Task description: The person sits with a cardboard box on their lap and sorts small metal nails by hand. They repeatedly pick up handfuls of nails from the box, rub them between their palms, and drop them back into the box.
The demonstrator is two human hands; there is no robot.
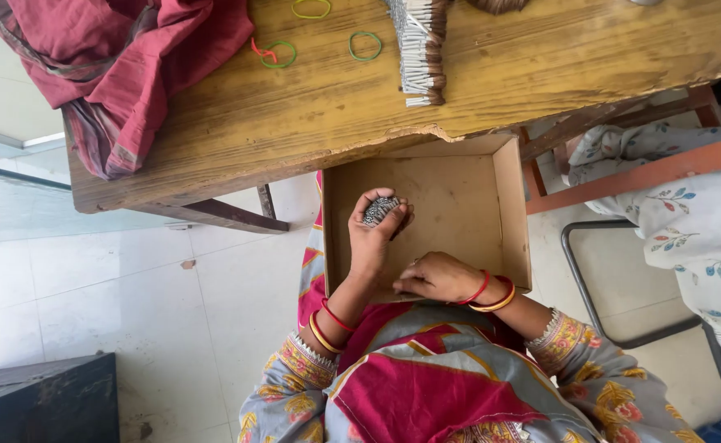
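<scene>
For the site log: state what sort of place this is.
Probably a small hand-packing workshop: a worn wooden table bearing rubber bands and stacked grey sticks, and a cardboard tray on the person's lap.

My sleeves, bangles and wrap, seen from above.

On my left hand (pixel 373 238) side I wear red and gold bangles at the wrist; my right hand (pixel 436 276) side carries the same pair (thicker-looking here). Both sleeves are grey-blue with yellow and red floral print and patterned cuffs edged in white trim. A grey and crimson cloth drapes across my front.
</scene>
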